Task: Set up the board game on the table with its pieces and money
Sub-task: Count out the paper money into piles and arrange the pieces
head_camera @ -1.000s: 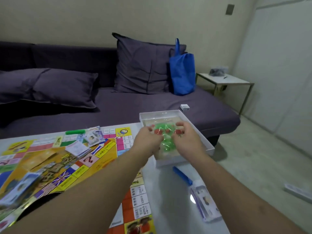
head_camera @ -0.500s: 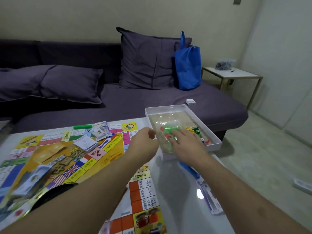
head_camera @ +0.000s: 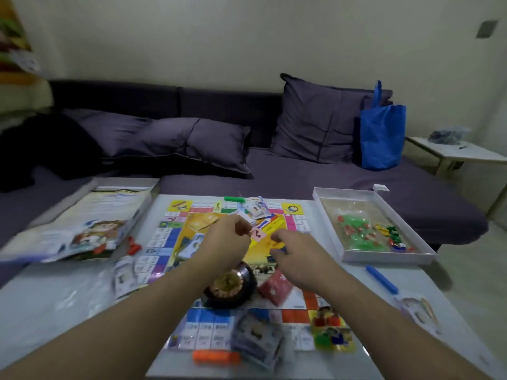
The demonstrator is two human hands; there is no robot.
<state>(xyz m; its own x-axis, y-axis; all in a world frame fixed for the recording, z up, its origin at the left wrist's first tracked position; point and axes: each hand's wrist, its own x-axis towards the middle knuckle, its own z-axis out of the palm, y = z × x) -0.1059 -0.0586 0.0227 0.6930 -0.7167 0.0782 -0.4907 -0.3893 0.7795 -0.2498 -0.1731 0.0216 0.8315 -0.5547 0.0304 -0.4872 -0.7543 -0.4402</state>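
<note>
Both hands are out over the game board [head_camera: 299, 303], which lies flat on the white worktop [head_camera: 55, 311]. The left hand [head_camera: 225, 239] hovers above the middle of the board with its fingers curled in; something small may be pinched at the fingertips, but blur makes it impossible to tell. The right hand [head_camera: 299, 250] sits just beside it, fingers loosely bent and spread, gripping nothing.

Count what's on the board: one black roulette-style wheel [head_camera: 233, 286] near the centre, one red packet [head_camera: 274, 287] touching its right side, one loose pile of cards [head_camera: 256, 208] at the far edge with one green bar [head_camera: 234, 199] next to it. At the near edge, one orange bar [head_camera: 216, 357] and one clear-wrapped bundle of play money [head_camera: 256, 341].

To the right, one shallow white box tray [head_camera: 356, 192] rests on the worktop, holding a clear bag of green and red pieces [head_camera: 354, 229] plus a small cluster of yellow, green, blue and red pawns [head_camera: 392, 234]; too small to count exactly. One blue bar [head_camera: 381, 279] lies on the worktop just in front of the tray, with one more wrapped money bundle [head_camera: 419, 311] nearer the corner.

To the left, the box lid [head_camera: 82, 223] hangs partly off the worktop's edge, one red bar [head_camera: 133, 246] beside it, and another wrapped bundle [head_camera: 124, 275] by the board's left edge.

Behind it all: one purple sofa [head_camera: 301, 174], three cushions, one blue tote bag [head_camera: 382, 138].
</note>
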